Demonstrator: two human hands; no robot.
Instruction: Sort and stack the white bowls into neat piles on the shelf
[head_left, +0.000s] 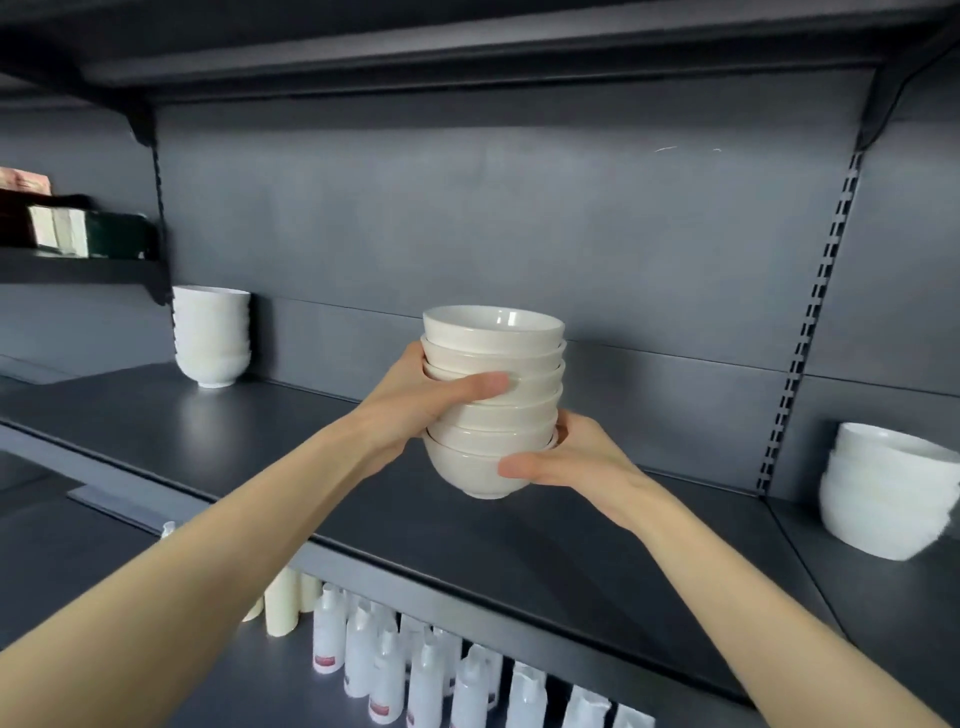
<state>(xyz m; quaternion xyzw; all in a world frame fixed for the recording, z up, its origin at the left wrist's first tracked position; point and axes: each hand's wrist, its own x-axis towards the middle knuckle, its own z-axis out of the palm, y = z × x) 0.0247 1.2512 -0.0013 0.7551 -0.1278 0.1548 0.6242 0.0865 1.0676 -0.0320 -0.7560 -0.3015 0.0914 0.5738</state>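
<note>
stack of white bowls (493, 358) upright at mid shelf (208, 431), base at surface, contact unclear. left hand (415, 400) grips upper bowls, thumb across front; right hand (571, 462) grips bottom bowl. 2 more stacks: left pile (212, 338), right pile (883, 493)

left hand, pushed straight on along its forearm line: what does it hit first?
The left hand grips the bowl stack; carried on together, they would likely meet the back panel next. Nothing else shows in between, though depth is unclear.
</note>
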